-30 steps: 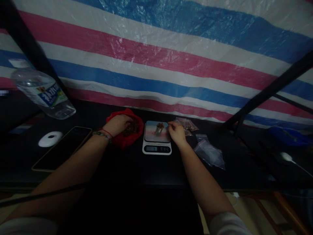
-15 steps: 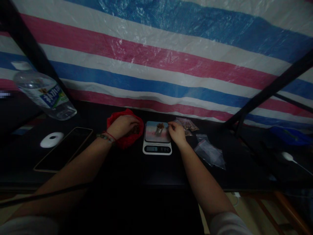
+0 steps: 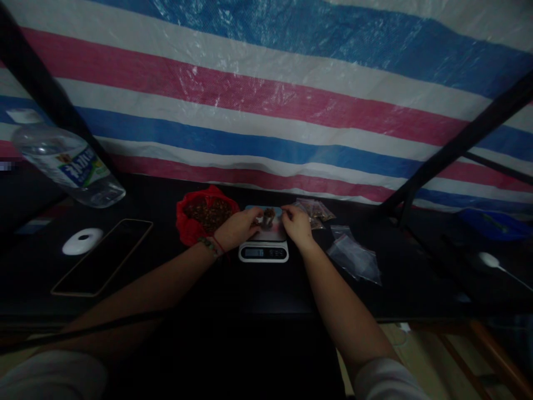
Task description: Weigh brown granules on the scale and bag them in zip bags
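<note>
A white kitchen scale [image 3: 263, 253] with a shiny square plate and a lit display lies in front of me. On its plate stands a small cup [image 3: 267, 222] heaped with brown dried bits. My left hand [image 3: 239, 226] is over the plate's left side, fingers pinched beside the cup; what they hold is too small and dark to make out. My right hand [image 3: 297, 225] rests at the plate's right edge with its fingers curled together, their tips partly hidden. Left of the scale, a red bag [image 3: 183, 222] gapes wide, full of brown dried pieces.
Filled small zip bags [image 3: 318, 211] lie behind my right hand, flat clear zip bags [image 3: 353, 258] to its right. At left are a phone [image 3: 104, 258], a white oval device [image 3: 82, 241] and a plastic bottle [image 3: 70, 161]. A blue tray [image 3: 495, 225] sits far right.
My left hand has come out of the red bag and moved right to the cup on the scale, uncovering the brown pieces. My right hand stays at the scale's edge.
</note>
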### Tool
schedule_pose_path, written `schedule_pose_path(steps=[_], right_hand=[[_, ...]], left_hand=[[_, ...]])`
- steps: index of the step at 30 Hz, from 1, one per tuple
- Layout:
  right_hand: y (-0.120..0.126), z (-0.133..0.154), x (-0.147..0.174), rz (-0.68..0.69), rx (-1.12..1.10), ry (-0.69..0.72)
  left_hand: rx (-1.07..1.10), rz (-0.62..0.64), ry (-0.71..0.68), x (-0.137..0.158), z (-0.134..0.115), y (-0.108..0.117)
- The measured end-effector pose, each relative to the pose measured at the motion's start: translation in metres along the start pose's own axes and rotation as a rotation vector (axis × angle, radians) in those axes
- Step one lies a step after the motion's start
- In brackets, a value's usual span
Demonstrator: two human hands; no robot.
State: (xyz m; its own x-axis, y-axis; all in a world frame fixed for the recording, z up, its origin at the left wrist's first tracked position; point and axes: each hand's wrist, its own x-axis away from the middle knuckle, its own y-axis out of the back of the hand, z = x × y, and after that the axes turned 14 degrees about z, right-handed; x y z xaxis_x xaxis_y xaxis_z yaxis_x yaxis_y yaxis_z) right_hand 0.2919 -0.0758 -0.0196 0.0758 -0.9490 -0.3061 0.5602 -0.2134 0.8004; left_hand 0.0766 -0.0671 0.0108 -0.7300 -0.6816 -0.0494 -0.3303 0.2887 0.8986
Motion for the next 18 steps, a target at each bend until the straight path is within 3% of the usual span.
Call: schedule_pose_path(steps=[10, 18], right_hand=[[0.007, -0.001, -0.001, 0.034, -0.033, -0.049], [0.031, 0.000, 0.004, 0.286, -0.022, 0.113]], left_hand=[[0.121, -0.037, -0.004, -0.002, 0.002, -0.006], [0.122, -0.130, 0.005, 0.004, 0.005, 0.004]])
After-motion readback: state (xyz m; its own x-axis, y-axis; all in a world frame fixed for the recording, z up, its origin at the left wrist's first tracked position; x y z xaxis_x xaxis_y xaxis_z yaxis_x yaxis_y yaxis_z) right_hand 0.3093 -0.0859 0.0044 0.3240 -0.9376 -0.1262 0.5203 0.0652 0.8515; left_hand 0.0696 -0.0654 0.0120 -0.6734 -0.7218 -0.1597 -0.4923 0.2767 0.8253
